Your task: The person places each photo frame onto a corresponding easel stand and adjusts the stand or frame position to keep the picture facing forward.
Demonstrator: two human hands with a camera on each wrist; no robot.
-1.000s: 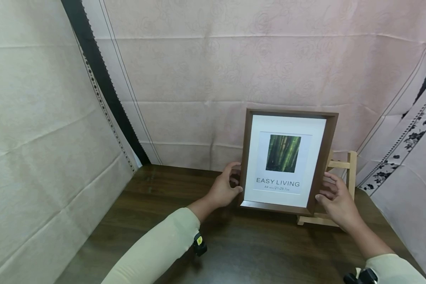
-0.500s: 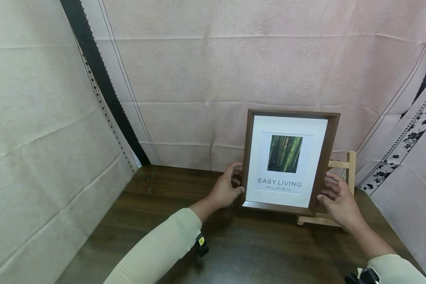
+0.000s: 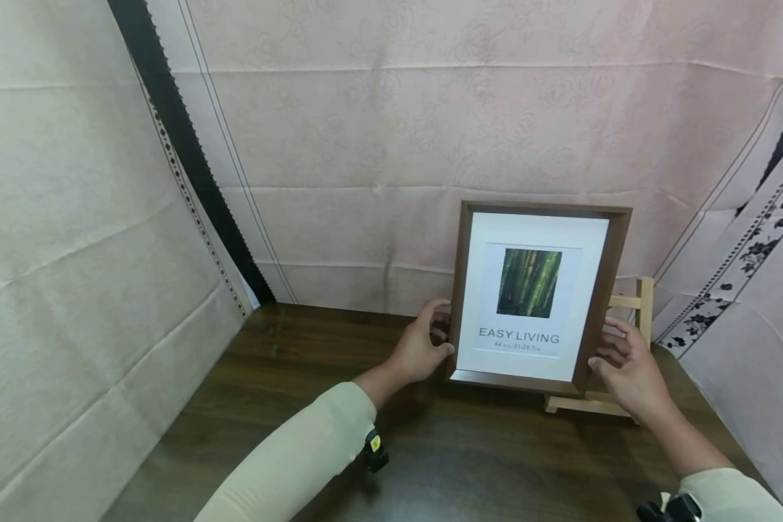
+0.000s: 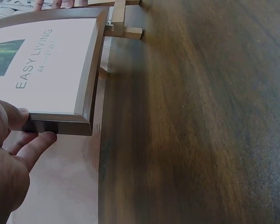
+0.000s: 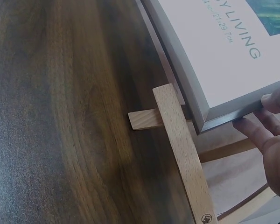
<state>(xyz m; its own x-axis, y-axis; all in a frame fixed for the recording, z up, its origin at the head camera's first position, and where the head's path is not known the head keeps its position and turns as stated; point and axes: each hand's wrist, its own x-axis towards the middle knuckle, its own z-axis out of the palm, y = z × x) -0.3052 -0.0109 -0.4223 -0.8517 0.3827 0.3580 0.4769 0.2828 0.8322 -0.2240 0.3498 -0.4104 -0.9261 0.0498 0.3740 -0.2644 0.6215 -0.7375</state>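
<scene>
A brown picture frame (image 3: 612, 290) with a white mat, a bamboo picture and the words EASY LIVING is held upright between both hands. My left hand (image 3: 417, 348) grips its left edge, thumb at the front and fingers behind, as the left wrist view shows. On the opposite edge, my right hand (image 3: 631, 373) pinches the frame low down, fingers bent round its side. Behind and partly hidden by the frame stands a light wooden easel (image 3: 644, 312). In the right wrist view, the frame's lower corner hangs close to the easel's front bar (image 5: 184, 154).
Everything stands over a dark wooden table (image 3: 287, 377). Pale cloth (image 3: 313, 145) hangs behind it, with more cloth on the left (image 3: 72, 254) and a floral-edged cloth (image 3: 757, 290) on the right. Each wrist carries a small black camera.
Both hands have carried the frame slightly to the right, so it covers a little more of the easel. The easel has hardly moved in view.
</scene>
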